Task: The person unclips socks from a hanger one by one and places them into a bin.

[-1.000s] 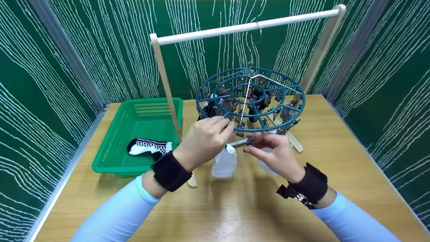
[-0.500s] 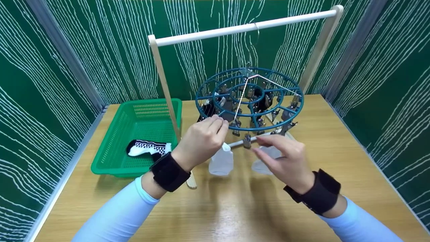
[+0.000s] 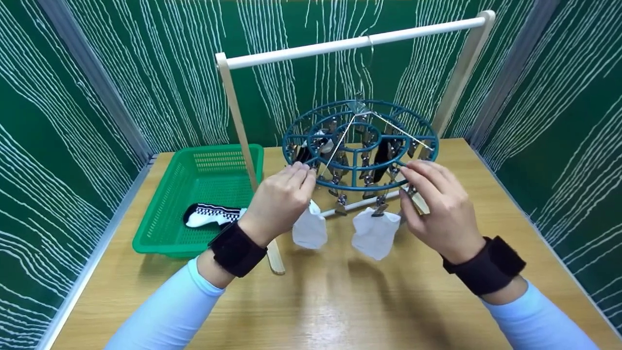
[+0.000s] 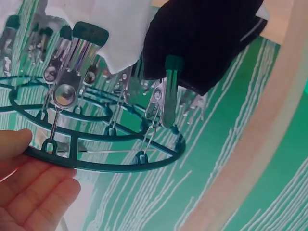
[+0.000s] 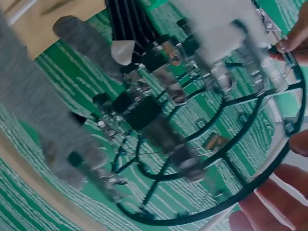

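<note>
A teal round clip hanger (image 3: pixel 359 188) hangs from a rod, with metal clips around its rings. My left hand (image 3: pixel 284 199) holds the front left of its outer rim, thumb on one side and fingers on the other in the left wrist view. At the front right, my right hand (image 3: pixel 440 209) grips the same rim between thumb and fingers. Two white socks dangle in front, one white sock (image 3: pixel 311 231) beside the left hand and another white sock (image 3: pixel 376 236) under a clip (image 3: pixel 379 211). A black sock (image 4: pixel 197 43) and a grey sock (image 5: pixel 38 96) are clipped on too.
A green basket (image 3: pixel 165 247) stands at the left with a black-and-white checkered sock (image 3: pixel 211 215) inside. The wooden stand's white rod (image 3: pixel 301 50) crosses above the hanger, and its left leg (image 3: pixel 238 121) overlaps the basket's edge.
My right hand has let go of a front clip and moved right to the rim. The hanger has turned, carrying its front clips and white socks left; my left hand has shifted slightly left.
</note>
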Motion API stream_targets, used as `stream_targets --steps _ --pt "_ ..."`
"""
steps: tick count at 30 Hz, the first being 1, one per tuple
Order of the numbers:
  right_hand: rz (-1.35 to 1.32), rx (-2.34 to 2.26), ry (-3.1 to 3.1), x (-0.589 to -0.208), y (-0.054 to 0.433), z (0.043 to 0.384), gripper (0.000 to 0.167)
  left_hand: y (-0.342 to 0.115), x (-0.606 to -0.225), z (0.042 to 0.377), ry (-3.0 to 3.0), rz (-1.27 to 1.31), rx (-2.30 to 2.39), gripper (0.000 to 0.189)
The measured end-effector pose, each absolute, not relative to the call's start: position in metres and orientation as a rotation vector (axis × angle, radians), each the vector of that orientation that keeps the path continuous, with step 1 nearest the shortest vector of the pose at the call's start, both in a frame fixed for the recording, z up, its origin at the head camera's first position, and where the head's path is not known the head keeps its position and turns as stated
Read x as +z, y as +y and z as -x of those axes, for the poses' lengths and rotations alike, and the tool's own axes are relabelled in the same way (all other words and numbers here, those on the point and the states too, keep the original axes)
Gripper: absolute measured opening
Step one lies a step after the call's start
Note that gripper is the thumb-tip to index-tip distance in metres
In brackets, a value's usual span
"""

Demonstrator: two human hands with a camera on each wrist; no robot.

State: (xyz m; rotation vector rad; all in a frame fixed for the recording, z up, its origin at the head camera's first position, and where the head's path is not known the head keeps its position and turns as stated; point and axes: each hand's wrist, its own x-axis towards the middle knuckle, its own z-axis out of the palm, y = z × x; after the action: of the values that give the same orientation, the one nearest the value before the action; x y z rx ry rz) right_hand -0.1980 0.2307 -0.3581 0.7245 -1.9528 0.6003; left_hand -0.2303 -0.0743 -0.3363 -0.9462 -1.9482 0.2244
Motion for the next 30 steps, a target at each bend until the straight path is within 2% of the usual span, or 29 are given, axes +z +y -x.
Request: stream_targets --steps 11,15,20,27,30 --pt "-0.726 0.485 -1.993 -0.362 0.231 0.201 0.034 -0.082 -0.335 0.231 -2.093 0.913 0.052 0.021" --pt "-0.746 0.507 -1.961 -0.361 0.228 0.201 0.024 -0.084 -0.333 0.228 -2.062 0.900 -0.038 0.023" --pt "-0.749 0.515 -1.931 -0.361 0.224 0.201 0.043 -0.078 -0.330 0.224 -1.913 0.941 -0.089 0.026" --pt "-0.745 0.550 -1.870 -0.362 0.217 0.201 0.037 -0.064 -0.331 0.226 -1.804 1.049 -0.011 0.027" --pt "-0.749 0.566 -1.860 -0.361 0.215 0.200 0.036 -0.060 -0.333 0.227 -1.794 1.057 0.046 0.020"
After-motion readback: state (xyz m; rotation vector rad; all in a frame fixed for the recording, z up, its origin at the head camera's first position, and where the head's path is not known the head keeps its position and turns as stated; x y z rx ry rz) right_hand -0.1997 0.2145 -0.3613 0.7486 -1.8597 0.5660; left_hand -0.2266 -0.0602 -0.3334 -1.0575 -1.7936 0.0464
